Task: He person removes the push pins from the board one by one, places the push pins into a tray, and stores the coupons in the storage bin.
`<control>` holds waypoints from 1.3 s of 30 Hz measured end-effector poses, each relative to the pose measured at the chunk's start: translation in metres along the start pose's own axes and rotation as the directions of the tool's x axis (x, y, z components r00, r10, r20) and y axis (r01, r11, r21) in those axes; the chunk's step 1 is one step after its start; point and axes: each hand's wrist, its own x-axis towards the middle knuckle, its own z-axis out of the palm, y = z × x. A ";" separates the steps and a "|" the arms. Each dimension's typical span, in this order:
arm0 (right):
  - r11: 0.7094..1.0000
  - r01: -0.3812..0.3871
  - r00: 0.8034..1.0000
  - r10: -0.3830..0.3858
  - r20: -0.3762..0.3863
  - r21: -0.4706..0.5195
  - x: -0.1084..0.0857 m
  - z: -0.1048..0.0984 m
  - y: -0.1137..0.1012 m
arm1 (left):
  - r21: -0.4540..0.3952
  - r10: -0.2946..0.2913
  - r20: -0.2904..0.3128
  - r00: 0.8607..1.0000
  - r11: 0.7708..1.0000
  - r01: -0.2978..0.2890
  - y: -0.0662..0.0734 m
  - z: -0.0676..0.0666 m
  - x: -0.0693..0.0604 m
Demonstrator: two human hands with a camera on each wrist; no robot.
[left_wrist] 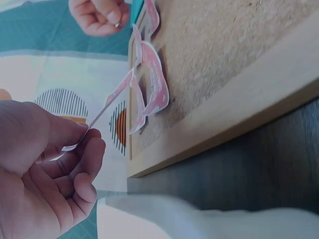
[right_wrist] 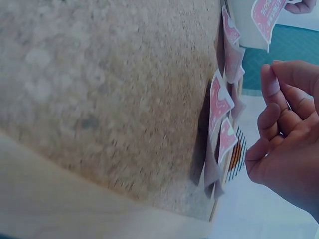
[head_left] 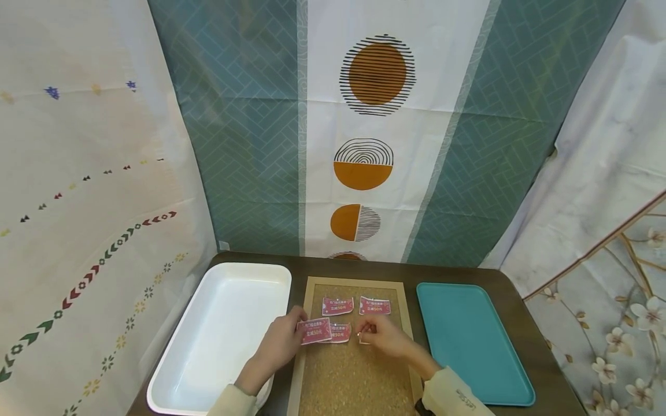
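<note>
My left hand (head_left: 278,341) pinches a pink printed coupon (head_left: 314,331) between thumb and fingers, above the left part of a wood-framed corkboard (head_left: 359,381). Behind it, a lower-left coupon (head_left: 341,332) on the board is partly covered. Further up the board are an upper-left coupon (head_left: 337,307) and an upper-right coupon (head_left: 374,306), their edges curling off the cork. My right hand (head_left: 390,337) is over a lower-right coupon, hiding most of it. In the left wrist view, its thumb and finger pinch a tiny shiny pin-like piece (left_wrist: 117,25).
A deep white tray (head_left: 215,341) stands left of the corkboard, and a flat teal tray (head_left: 470,341) lies to its right. All sit on a dark wooden table (head_left: 510,300). Patterned curtains (head_left: 255,144) hang behind and at both sides.
</note>
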 end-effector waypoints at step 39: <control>0.997 -0.068 0.987 0.064 -0.150 -0.024 -0.035 -0.042 0.033 | 0.105 -0.145 -0.073 0.987 0.983 0.152 -0.038 -0.051 0.011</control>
